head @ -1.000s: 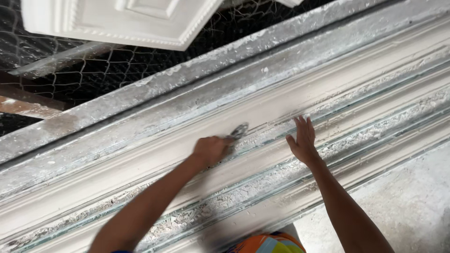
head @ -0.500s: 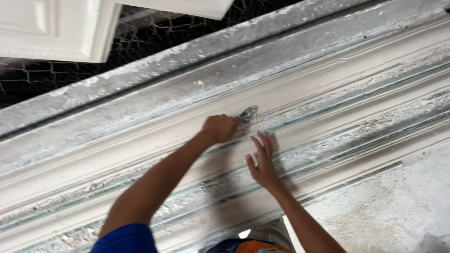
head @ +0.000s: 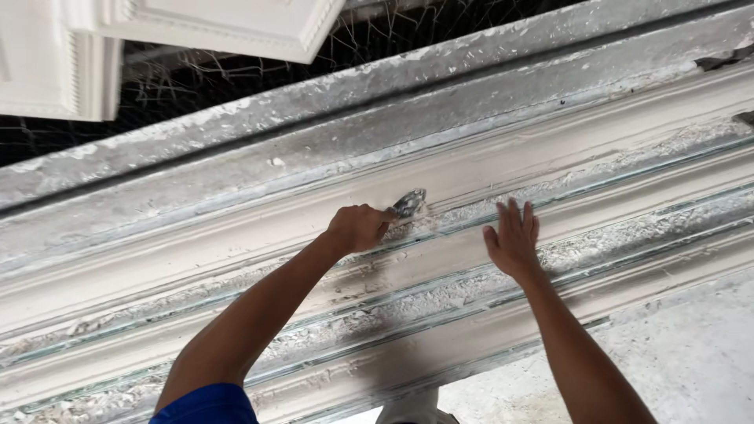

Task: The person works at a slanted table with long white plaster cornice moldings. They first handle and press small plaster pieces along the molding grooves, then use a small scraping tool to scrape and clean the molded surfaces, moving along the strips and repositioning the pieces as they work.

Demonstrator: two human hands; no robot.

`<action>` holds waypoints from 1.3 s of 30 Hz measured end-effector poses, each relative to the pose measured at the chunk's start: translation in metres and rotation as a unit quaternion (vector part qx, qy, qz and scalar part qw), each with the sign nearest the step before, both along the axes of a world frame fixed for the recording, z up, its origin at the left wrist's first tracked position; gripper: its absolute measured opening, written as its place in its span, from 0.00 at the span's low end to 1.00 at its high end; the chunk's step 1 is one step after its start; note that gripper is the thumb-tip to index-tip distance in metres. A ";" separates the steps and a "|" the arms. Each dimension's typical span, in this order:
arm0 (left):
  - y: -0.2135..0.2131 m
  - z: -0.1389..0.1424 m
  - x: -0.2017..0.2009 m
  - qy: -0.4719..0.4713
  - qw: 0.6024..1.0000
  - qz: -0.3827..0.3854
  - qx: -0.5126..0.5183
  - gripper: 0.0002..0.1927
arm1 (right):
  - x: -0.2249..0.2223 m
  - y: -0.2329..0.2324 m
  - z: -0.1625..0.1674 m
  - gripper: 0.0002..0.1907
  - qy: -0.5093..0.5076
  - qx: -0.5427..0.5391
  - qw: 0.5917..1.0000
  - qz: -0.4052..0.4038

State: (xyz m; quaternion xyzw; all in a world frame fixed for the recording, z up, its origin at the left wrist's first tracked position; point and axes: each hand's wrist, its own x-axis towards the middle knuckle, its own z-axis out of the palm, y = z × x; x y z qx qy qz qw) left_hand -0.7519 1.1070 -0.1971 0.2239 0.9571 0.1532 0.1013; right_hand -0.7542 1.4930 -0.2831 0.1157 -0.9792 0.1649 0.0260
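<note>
Head view is looking along a long white cornice (head: 236, 259), its ridges and grooves running slantwise across the frame and rising toward the right. The left hand (head: 357, 228) is closing in a fist around the handle of a scraper (head: 408, 204), fingers pressed together over it so that the handle itself is hidden. The blade is sticking out past the knuckles, grey and caked with plaster, and its edge is lying against a groove in the moulding where rough plaster crumbs (head: 471, 212) are sitting. The right hand (head: 512, 239) is holding nothing: it is resting flat on the cornice, palm down, fingers straight and slightly spread, just to the right of the blade and a little lower, near it but apart from it. Both forearms are reaching up from the bottom edge, the left one showing a blue sleeve (head: 208, 404) at the shoulder.

Loose flakes are lining several of the lower grooves as well. Above the cornice a rough grey band (head: 330, 102) is running parallel to it, and beyond that wire mesh (head: 196, 78) is showing over a dark space. Two white moulded panels (head: 228, 23) are hanging in the upper left corner. A plain grey surface (head: 683, 353) is filling the lower right corner.
</note>
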 end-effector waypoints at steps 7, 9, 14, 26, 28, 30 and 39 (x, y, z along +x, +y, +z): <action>-0.033 0.034 0.029 -0.148 0.982 0.043 -0.112 0.21 | 0.008 0.000 -0.012 0.36 0.029 0.002 0.999 0.015; -0.005 0.041 0.013 -0.162 0.977 0.043 -0.133 0.23 | 0.010 -0.001 -0.014 0.36 0.041 0.042 0.998 0.000; 0.174 0.017 -0.071 -0.025 0.999 -0.023 0.005 0.17 | 0.008 0.000 -0.023 0.37 0.056 -0.031 0.998 0.030; 0.243 0.032 -0.110 -0.174 0.984 0.018 -0.030 0.17 | -0.094 0.283 0.010 0.31 0.021 0.002 0.999 -0.049; 0.292 0.020 -0.127 -0.051 0.998 -0.019 -0.012 0.15 | -0.119 0.293 0.007 0.30 0.041 -0.001 0.998 -0.047; 0.320 0.010 -0.136 -0.026 1.000 -0.007 0.000 0.15 | -0.136 0.294 0.004 0.31 0.016 -0.002 0.999 -0.050; 0.258 0.035 -0.122 -0.158 0.981 0.023 -0.110 0.15 | -0.179 0.395 0.012 0.27 0.050 -0.068 0.996 0.023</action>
